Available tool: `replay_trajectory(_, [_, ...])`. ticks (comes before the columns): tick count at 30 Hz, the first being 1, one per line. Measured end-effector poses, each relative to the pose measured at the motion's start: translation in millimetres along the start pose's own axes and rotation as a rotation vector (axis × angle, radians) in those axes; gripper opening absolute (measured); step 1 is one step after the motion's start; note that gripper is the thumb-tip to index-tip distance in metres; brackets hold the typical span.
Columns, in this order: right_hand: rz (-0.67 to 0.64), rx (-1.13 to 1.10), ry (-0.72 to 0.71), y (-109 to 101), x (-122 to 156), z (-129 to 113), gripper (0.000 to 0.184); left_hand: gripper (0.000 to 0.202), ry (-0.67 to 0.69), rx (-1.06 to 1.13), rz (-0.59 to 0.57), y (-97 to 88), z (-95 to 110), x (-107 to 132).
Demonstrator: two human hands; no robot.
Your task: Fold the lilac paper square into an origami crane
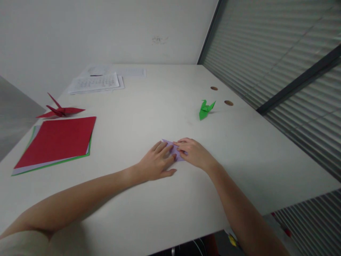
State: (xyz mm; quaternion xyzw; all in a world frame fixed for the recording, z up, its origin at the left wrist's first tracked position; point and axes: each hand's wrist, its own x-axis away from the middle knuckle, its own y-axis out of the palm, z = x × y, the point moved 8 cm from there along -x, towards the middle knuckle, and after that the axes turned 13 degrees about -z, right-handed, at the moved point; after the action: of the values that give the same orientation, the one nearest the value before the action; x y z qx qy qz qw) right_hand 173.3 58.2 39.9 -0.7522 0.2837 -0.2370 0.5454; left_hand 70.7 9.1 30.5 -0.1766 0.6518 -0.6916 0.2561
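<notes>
A small folded purple paper point(174, 149) lies flat on the white table point(165, 106), mostly covered by both hands. My left hand point(157, 161) rests on its left part with fingers stretched out flat. My right hand point(193, 153) presses on its right part, fingers together and pointing left along a crease. The two hands touch over the paper.
A green paper crane point(205, 109) stands beyond the hands to the right. A red paper crane point(60, 110) sits at the far left, above a stack of coloured sheets point(57, 142) with red on top. White printed papers point(97, 82) lie at the back. Slatted blinds point(279, 60) line the right side.
</notes>
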Motion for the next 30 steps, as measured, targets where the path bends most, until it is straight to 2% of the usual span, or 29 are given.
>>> replay_trajectory(4, [-0.005,0.007,-0.001,0,0,0,0.030,0.066,-0.011,0.061,0.021,3.4,-4,-1])
replay_trajectory(10, [-0.004,-0.025,-0.026,-2,1,-1,0.022,0.064,-0.049,0.101,0.001,2.1,-9,-1])
replay_trajectory(18, [0.002,-0.044,-0.020,-5,2,-2,0.024,0.069,-0.102,0.068,-0.032,1.1,-11,-1])
replay_trajectory(30, [-0.019,-0.027,-0.001,-5,2,-2,0.023,0.066,-0.078,-0.009,-0.028,-0.2,-9,-2])
